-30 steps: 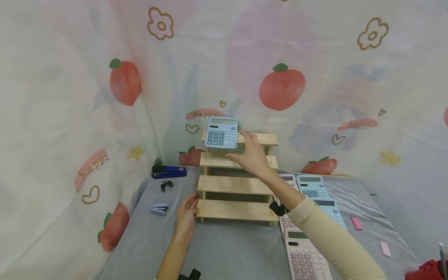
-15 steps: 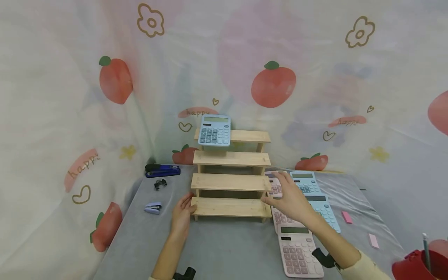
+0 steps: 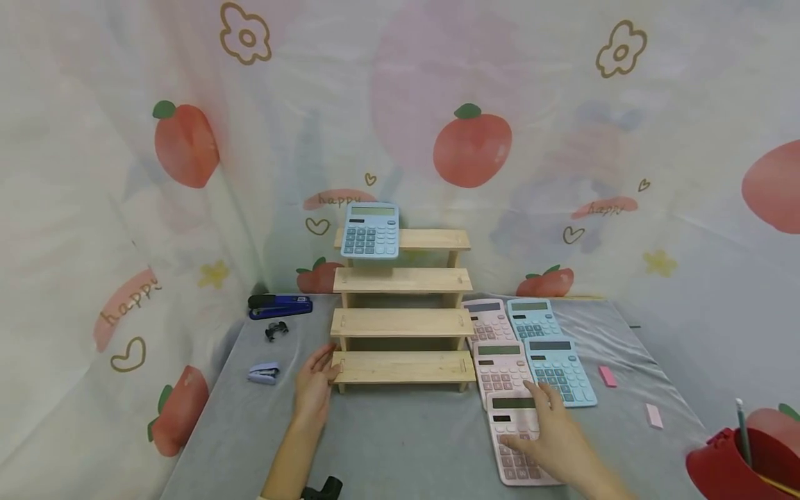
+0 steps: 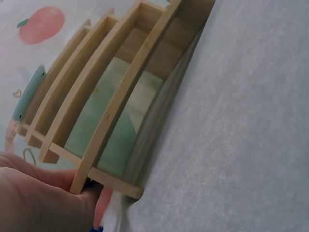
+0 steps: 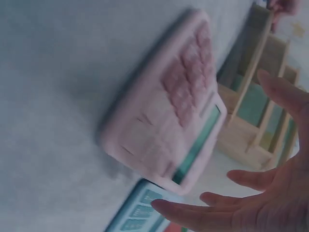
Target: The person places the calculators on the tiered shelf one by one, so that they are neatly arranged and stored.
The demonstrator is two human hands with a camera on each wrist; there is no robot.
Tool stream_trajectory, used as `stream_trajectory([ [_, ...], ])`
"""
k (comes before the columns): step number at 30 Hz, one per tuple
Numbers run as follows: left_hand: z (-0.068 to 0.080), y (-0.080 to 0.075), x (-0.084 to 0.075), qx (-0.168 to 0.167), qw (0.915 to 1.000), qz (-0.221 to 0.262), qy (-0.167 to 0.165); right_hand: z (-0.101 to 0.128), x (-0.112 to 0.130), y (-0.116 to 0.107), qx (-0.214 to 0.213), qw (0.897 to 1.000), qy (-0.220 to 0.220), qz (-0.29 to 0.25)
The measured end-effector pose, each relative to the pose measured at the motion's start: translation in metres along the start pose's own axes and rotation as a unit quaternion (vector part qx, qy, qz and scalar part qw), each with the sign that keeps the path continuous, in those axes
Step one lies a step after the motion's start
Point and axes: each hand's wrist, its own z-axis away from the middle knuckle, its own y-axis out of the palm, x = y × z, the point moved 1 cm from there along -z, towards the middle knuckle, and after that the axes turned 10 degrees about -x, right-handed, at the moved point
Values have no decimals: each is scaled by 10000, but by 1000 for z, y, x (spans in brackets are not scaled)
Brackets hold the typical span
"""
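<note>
A four-step wooden display stand (image 3: 403, 323) is at the middle of the table. On the left of its top step a light blue calculator (image 3: 370, 231) leans back, keys facing me. My left hand (image 3: 314, 392) grips the left end of the lowest step, thumb and fingers around the board in the left wrist view. My right hand (image 3: 556, 437) hovers over the nearest pink calculator (image 3: 507, 421), thumb and fingers spread; the right wrist view shows a gap between them and that calculator (image 5: 159, 116). Behind it lie two more pink calculators and two blue calculators (image 3: 559, 368).
Left of the stand lie a blue stapler (image 3: 281, 306), a black clip (image 3: 276, 331) and a small lilac stapler (image 3: 264, 373). On the right are two pink erasers (image 3: 607, 376) and a red holder (image 3: 731, 465) with a pencil. A printed cloth hangs behind.
My right hand has moved down and right, from beside the blue calculator on the top step to above the nearest pink calculator. My left hand has stayed at the lowest step.
</note>
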Motion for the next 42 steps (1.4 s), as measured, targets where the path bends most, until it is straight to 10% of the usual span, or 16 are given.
stream_trajectory([
  [10,0,-1,-1,-2,10000,40,78,16,-12,38,653,9950,705,272],
  [25,1,-3,-2,-41,10000,85,8,20,-10,45,356,9983,431,162],
  [42,1,-2,-2,-10,9999,10,100,-3,21,-4,-832,9948,-590,24],
])
